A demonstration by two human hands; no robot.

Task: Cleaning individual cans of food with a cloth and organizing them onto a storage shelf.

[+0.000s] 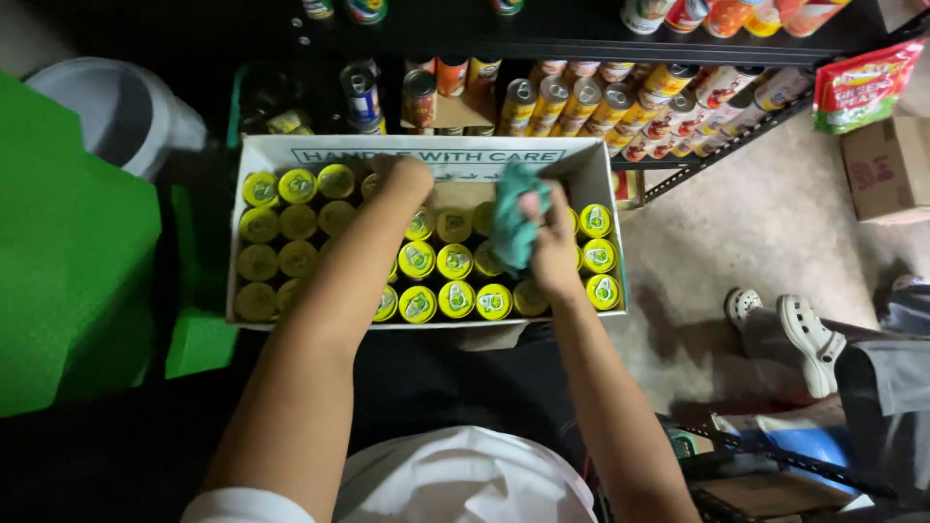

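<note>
Shelving (pixel 581 44) of dark metal is filling the top of the view, stocked with rows of tins lying on their sides and standing upright. Below it, a white cardboard box (pixel 291 153) is sitting open, packed tight with yellow-topped cans (pixel 455 261) standing upright in rows, lids facing the camera. Green plastic panel (pixel 68 252) is leaning at the left, beside a pale bucket (pixel 116 107). Another person's pale clogs (pixel 785 324) are showing on the concrete floor (pixel 775 223) at the right.

Both bare arms are reaching forward over the box. The right hand (pixel 552 232) is clenching a crumpled teal cloth (pixel 513 218), which is hanging down against the can lids in the middle-right rows; the cloth lies just to the left of those fingers and directly above the cans. The left hand (pixel 407 179) is resting at the far row, near the back wall of the box, fingers curled down onto a can top; whether it is actually grasping that can cannot be told. The right hand is the one nearer the cloth.
</note>
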